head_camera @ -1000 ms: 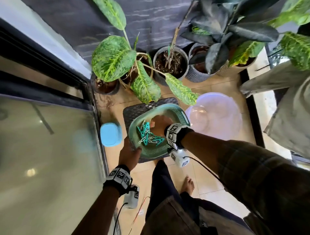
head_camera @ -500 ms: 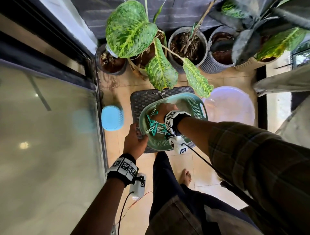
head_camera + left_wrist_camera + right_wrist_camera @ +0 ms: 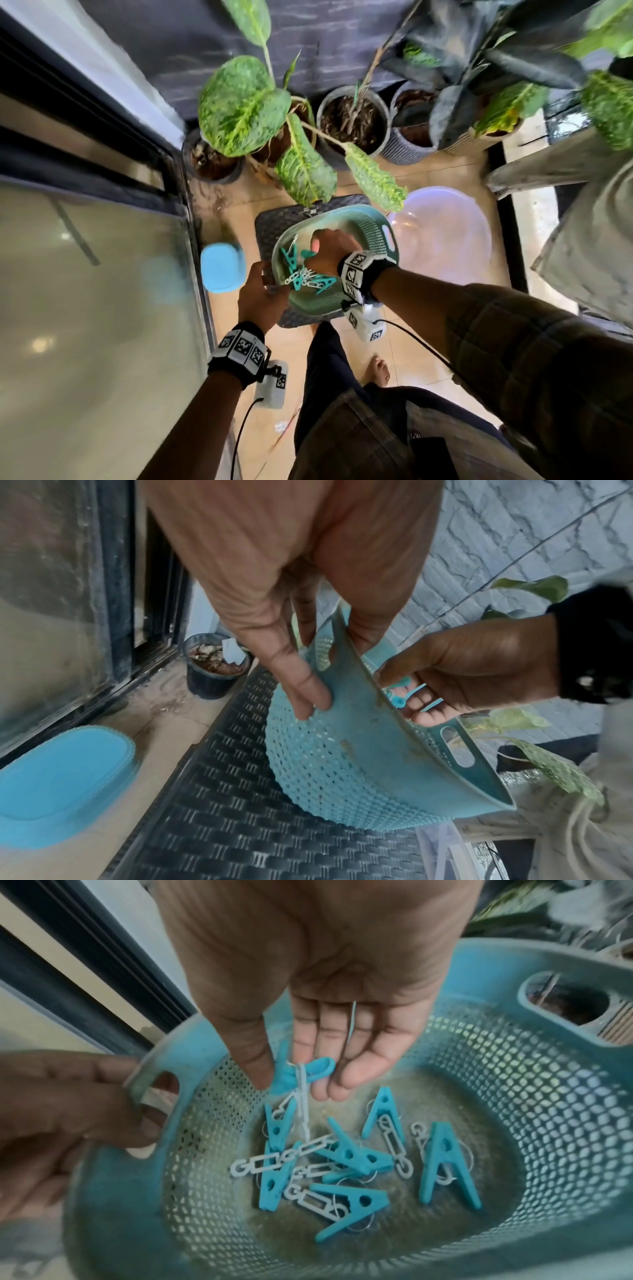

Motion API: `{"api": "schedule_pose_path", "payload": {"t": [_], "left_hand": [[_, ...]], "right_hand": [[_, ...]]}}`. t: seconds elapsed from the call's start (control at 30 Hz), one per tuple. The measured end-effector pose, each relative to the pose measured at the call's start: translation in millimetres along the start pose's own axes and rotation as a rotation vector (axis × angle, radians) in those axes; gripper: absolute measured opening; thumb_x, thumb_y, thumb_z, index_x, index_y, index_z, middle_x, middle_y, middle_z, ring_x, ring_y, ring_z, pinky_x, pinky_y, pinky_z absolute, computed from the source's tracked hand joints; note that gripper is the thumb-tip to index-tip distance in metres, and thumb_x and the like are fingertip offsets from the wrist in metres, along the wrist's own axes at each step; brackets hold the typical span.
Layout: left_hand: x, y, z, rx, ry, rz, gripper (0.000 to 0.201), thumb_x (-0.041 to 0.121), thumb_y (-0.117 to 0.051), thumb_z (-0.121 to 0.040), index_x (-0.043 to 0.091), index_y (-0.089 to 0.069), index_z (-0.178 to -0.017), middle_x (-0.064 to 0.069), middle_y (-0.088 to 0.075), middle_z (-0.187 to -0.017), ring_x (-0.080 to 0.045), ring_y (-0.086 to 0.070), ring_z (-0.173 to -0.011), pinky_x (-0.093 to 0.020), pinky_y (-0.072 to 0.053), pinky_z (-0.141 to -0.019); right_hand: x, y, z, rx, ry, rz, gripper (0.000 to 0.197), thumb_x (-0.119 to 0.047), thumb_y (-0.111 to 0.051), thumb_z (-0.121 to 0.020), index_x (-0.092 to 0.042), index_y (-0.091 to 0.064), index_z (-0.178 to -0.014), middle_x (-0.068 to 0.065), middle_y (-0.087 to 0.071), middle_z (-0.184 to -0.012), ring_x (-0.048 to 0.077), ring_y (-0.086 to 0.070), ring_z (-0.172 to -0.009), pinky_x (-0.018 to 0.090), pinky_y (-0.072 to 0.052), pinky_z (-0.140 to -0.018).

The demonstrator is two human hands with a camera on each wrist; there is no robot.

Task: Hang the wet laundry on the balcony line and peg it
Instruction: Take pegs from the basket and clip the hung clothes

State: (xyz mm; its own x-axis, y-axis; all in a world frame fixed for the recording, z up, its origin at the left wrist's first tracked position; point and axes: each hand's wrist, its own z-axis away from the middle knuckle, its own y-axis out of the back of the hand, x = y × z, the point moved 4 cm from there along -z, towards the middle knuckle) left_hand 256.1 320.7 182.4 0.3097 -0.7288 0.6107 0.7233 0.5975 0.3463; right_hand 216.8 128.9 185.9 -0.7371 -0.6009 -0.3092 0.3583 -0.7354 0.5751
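A teal perforated peg basket (image 3: 373,236) (image 3: 346,767) (image 3: 514,1123) is held up over a dark woven stool (image 3: 270,226). My left hand (image 3: 262,294) (image 3: 308,669) (image 3: 68,1102) grips the basket's near handle slot. Several teal pegs (image 3: 301,274) (image 3: 346,1156) with white chain links lie in the bottom. My right hand (image 3: 330,251) (image 3: 308,1069) reaches inside and pinches one teal peg (image 3: 294,1072) between thumb and fingers; a white link chain hangs from it. Grey laundry (image 3: 589,219) hangs at the right edge.
Potted plants (image 3: 352,120) crowd the far wall, with leaves over the basket. A translucent basin (image 3: 445,236) sits on the tiled floor to the right, a blue lid (image 3: 222,267) to the left by the glass sliding door (image 3: 92,291). My bare foot (image 3: 378,370) stands below.
My right hand has closed on one peg and begun lifting it from the pile. The left hand keeps hold of the basket handle; the view has shifted slightly.
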Motion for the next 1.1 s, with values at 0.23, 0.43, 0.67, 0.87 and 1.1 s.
{"api": "schedule_pose_path", "payload": {"t": [0.23, 0.43, 0.67, 0.87, 1.1], "left_hand": [[60.0, 16.3, 13.1, -0.019, -0.118, -0.048, 0.048, 0.034, -0.077, -0.063, 0.035, -0.055, -0.106, 0.013, -0.067, -0.083, -0.018, -0.068, -0.084, -0.052, -0.059, -0.076], [113.0, -13.3, -2.7, -0.117, -0.268, -0.116, 0.059, 0.045, -0.080, -0.060, 0.041, -0.058, -0.115, 0.004, -0.075, -0.100, -0.023, -0.073, -0.093, -0.060, -0.058, -0.075], [248.8, -86.4, 70.8, -0.243, -0.523, -0.203, 0.063, 0.038, -0.078, -0.056, 0.031, -0.055, -0.114, 0.002, -0.065, -0.092, -0.017, -0.062, -0.085, -0.037, -0.056, -0.081], [310.4, -171.7, 114.7, -0.372, -0.612, -0.255, 0.051, -0.002, -0.078, -0.077, 0.024, -0.055, -0.115, 0.008, -0.059, -0.084, 0.000, -0.058, -0.074, -0.016, -0.050, -0.065], [357.3, -263.6, 152.9, -0.397, -0.678, -0.351, 0.048, -0.003, -0.075, -0.079, 0.042, -0.061, -0.089, 0.024, -0.068, -0.067, -0.013, -0.063, -0.069, -0.038, -0.056, -0.074]], "right_hand": [[27.2, 58.7, 89.7, 0.155, 0.067, -0.216, 0.031, -0.034, -0.071, -0.085, -0.020, -0.074, -0.112, 0.006, -0.069, -0.120, 0.027, -0.061, -0.113, 0.031, -0.044, -0.094], [90.2, 104.3, 175.0, 0.431, 0.004, -0.398, 0.032, -0.017, -0.064, -0.078, -0.014, -0.077, -0.107, 0.009, -0.062, -0.114, 0.028, -0.060, -0.108, 0.024, -0.040, -0.096], [180.4, 140.6, 255.9, 0.600, -0.068, -0.607, 0.021, -0.023, -0.069, -0.083, -0.028, -0.077, -0.102, -0.020, -0.056, -0.090, 0.006, -0.055, -0.091, 0.026, -0.045, -0.092], [268.6, 163.6, 314.7, 0.656, -0.073, -0.599, 0.022, -0.020, -0.071, -0.086, -0.030, -0.076, -0.105, 0.004, -0.070, -0.103, 0.021, -0.064, -0.097, 0.033, -0.048, -0.093], [364.0, 194.5, 365.7, 0.685, 0.034, -0.677, 0.041, -0.033, -0.042, -0.080, -0.023, -0.074, -0.103, 0.000, -0.054, -0.099, 0.012, -0.052, -0.097, 0.029, -0.040, -0.098]]}}
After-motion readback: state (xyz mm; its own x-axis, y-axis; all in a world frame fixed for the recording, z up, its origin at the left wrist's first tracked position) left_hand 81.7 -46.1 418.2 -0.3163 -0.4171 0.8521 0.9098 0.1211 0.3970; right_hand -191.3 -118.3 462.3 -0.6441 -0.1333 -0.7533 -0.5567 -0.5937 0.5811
